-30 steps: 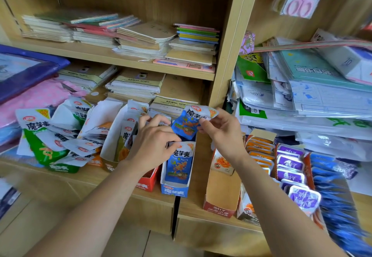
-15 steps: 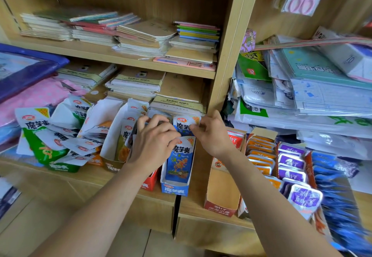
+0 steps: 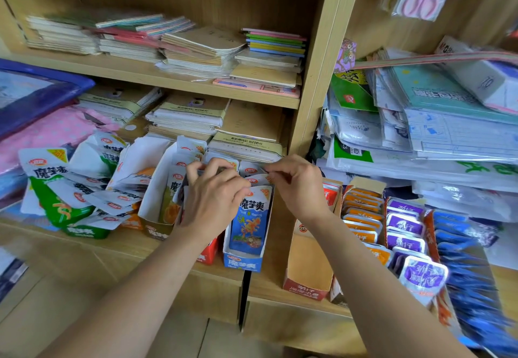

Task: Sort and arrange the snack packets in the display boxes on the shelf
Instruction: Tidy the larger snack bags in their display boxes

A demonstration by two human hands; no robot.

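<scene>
The shelf is carrying the blue box lengthwise, front to back. Its packets are leaning with their long axes rising away from the person. The right hand is hovering nearer, its fingers pinching the rear packet by its top edge. The left hand is gripping the stack alongside.

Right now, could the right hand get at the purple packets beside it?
Probably yes: the purple packets lie uncovered, with only low orange packets between them and the right hand.
</scene>
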